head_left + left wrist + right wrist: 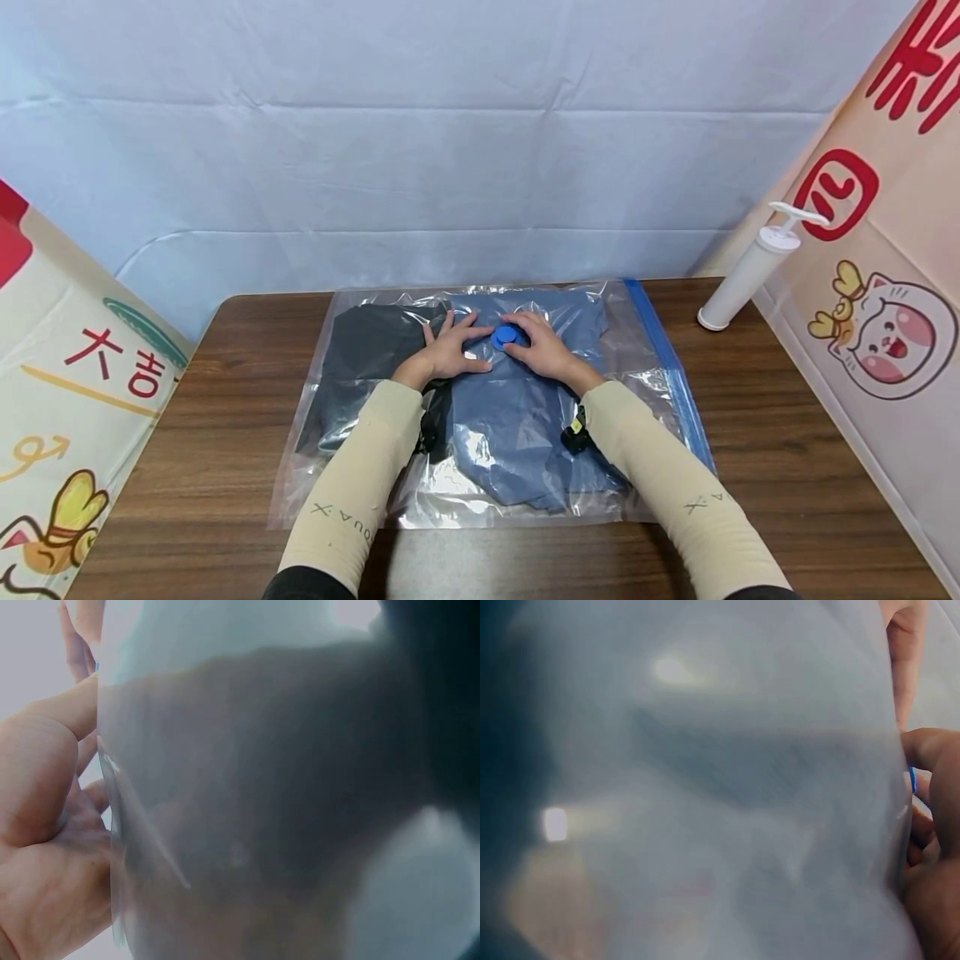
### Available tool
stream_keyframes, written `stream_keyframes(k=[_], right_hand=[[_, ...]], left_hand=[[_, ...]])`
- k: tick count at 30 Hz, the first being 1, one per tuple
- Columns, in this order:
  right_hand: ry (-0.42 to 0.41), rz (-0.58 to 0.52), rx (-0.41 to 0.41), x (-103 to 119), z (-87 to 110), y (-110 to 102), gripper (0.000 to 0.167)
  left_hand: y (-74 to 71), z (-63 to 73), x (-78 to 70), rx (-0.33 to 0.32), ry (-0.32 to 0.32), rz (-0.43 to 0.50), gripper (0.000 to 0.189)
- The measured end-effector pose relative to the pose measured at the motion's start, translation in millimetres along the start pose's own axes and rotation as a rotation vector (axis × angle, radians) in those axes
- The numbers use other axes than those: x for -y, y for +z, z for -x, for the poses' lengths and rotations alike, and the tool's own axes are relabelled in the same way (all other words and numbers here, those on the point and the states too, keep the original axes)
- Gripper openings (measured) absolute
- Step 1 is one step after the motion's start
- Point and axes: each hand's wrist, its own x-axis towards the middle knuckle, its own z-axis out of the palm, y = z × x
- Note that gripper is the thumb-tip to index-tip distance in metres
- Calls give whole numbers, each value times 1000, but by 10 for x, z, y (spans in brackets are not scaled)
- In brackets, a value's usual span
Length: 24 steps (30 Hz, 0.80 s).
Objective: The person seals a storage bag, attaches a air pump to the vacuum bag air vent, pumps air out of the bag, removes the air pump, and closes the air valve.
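Note:
A clear vacuum storage bag [626, 354] lies flat on the table with a dark garment [367, 342] in its left half and a blue garment [510, 433] beside it. On top of the bag is a round blue valve cap [503, 337]. My right hand [546, 350] pinches this cap between thumb and finger. Left of the cap, my left hand [445, 353] rests on the bag with its fingers spread. Bag film fills most of both wrist views; only a sliver of the blue cap [913, 780] shows beside the right hand [939, 817].
A white hand pump [750, 275] stands at the table's back right, its handle up. Along the bag's right side runs a blue zip strip [671, 367]. The brown wooden table [187, 433] meets a pale cloth backdrop [375, 167] behind and printed cloths at both sides.

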Motion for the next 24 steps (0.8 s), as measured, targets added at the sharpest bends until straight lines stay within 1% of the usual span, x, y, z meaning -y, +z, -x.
stream_keyframes(k=[3, 8, 10, 14, 17, 22, 24], right_hand=[[24, 2, 0, -2, -3, 5, 49], [-12, -6, -21, -5, 4, 19, 36], [-20, -9, -18, -2, 11, 16, 34], [-4, -8, -9, -4, 16, 13, 43], [1, -9, -17, -5, 12, 14, 46], [-34, -30, -28, 1, 9, 6, 38], [-48, -35, -28, -1, 6, 6, 37]], left_hand=[[1, -1, -1, 0, -2, -6, 71], [6, 4, -3, 1, -3, -4, 70], [8, 7, -4, 3, -3, -2, 71], [7, 9, -9, 4, -4, 0, 71], [4, 3, -10, 1, -3, 4, 70], [9, -12, 9, -1, -2, 6, 70], [11, -18, 18, -2, 1, 6, 70]])
